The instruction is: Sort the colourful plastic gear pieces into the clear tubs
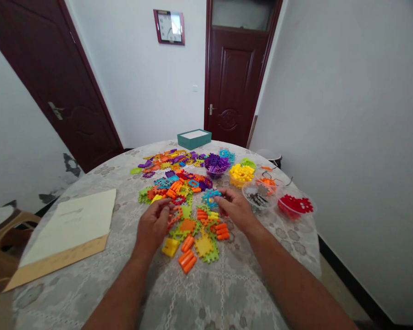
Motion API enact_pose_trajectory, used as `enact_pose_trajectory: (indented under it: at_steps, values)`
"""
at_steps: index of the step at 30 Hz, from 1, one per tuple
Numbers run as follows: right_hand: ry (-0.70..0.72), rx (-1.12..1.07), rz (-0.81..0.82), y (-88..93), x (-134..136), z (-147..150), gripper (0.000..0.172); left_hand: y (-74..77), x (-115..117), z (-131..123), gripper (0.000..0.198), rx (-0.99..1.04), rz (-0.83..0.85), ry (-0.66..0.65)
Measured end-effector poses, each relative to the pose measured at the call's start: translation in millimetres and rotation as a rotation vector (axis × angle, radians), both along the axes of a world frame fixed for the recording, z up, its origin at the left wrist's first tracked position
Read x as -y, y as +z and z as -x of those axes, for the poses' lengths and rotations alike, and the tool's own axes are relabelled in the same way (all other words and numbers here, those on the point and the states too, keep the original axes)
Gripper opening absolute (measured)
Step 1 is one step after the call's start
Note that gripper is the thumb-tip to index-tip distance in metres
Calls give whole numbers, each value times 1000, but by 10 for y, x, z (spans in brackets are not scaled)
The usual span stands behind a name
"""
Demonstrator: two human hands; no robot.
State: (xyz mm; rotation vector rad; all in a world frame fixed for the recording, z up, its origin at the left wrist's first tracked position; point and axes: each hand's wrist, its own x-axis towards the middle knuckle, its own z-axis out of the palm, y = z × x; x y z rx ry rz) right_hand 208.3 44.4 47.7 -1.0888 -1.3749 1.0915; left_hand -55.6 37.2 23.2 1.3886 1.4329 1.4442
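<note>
My right hand [237,208] pinches a blue gear-shaped plastic piece [209,198] between thumb and fingers, over the pile. My left hand [154,224] is closed, thumb against the curled fingers; what it may hold is hidden. Beside its fingertips is an orange toothed piece [175,217]. Between and below the hands lie a yellow gear piece [204,245] over a green one [212,255], an orange square piece [187,225], orange tubes [187,261] and yellow tubes [170,247].
Clear bowls hold purple pieces [216,164], yellow tubes [241,173], grey pieces [260,197] and red pieces [296,205]. Mixed coloured pieces [175,160] spread behind. A teal box [194,139] stands at the far edge; a cream board [79,215] lies left.
</note>
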Motion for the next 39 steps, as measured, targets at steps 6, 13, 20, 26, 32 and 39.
enact_pose_trajectory:
  at_steps: [6, 13, 20, 26, 32, 39]
  values:
    - [-243, 357, -150, 519, -414, -706, 31, -271, -289, 509, 27, -237, 61, 505]
    - [-464, 531, -41, 792, -1715, -1240, 15, -348, -350, 575, 29, -246, 123, 507]
    - [-499, 536, 90, 626, -2776, -1145, 15, -354, -361, 578, 28, -318, 191, 479]
    - [-497, 493, 132, 514, -3132, -948, 41, -302, -330, 555, 26, -341, 226, 484]
    - [-564, 509, 55, 647, -2854, -952, 34, -340, -352, 545, 24, -350, 173, 480]
    - [-386, 481, -245, 715, -1522, -707, 22, -445, -395, 504, 23, -314, 74, 466]
